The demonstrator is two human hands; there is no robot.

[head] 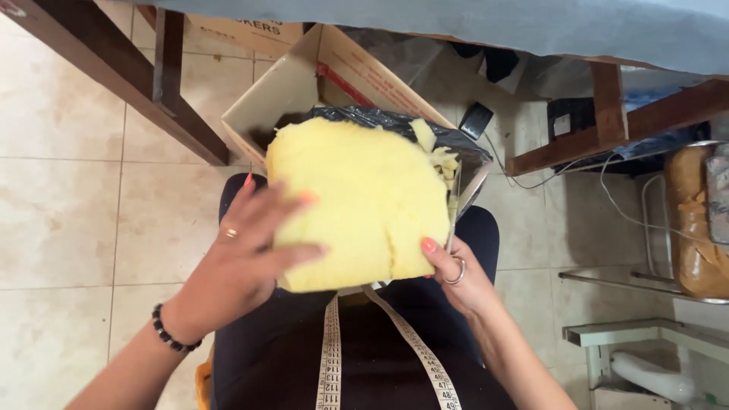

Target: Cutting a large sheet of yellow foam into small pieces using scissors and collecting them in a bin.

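Head view. A yellow foam slab point(364, 201) is held over the person's lap, broad face up toward the camera. It is close to square, so its long axis cannot be told with confidence; its far edge lies over the mouth of a cardboard box point(304, 83) and its near edge points back at the person's body. The left hand point(243, 254) lies on the slab's left side, fingers point(292, 254) spread across the face and curled at the near-left corner, gripping it. The right hand point(459, 277) clasps the near-right corner, thumb on top, a ring on one finger.

The box stands open on a pale tiled floor point(68, 220) and is lined with a black plastic bag point(395, 120); yellow foam scraps point(444, 163) show at the slab's right edge, inside the bag. A measuring tape point(330, 349) hangs down the person's dark clothing.

Dark wooden table legs point(114, 72) stand to the left, and a wooden frame point(615, 121) to the right under blue cloth point(531, 23). Cables trail across the floor at right. Open tiles lie to the left of the lap; the right side is crowded.
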